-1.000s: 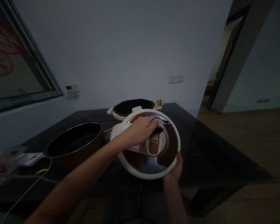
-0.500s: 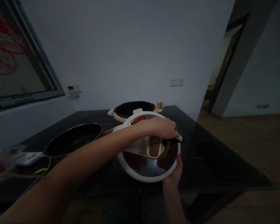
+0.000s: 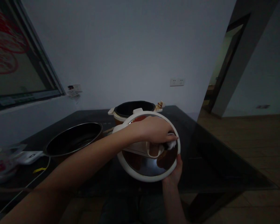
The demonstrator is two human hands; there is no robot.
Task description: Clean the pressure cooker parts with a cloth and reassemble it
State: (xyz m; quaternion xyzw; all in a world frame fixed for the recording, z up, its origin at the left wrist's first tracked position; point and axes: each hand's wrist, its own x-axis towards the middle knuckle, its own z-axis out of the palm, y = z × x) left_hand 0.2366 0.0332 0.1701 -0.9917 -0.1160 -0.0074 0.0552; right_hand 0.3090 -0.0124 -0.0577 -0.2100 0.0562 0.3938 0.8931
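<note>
A round cooker lid [image 3: 140,169] with a white rim, shiny metal face and a white-and-brown handle is held tilted above the dark table [image 3: 207,149]. My right hand [image 3: 175,174] grips its lower right edge from beneath. My left hand [image 3: 154,130] lies across the lid's top with fingers closed on a small white cloth [image 3: 170,145], pressed against the metal near the right rim. Behind the lid stands the open cooker pot [image 3: 133,110] with its dark inner bowl.
A dark round inner pan [image 3: 73,141] sits on the table to the left. A white plug block [image 3: 28,157] with cable and a plastic bag [image 3: 2,168] lie at the far left. Wall sockets [image 3: 176,82] are behind. A doorway and wooden floor are on the right.
My left hand has slid the cloth from the lid's upper middle toward its right rim. The lid and my right hand have stayed almost in place.
</note>
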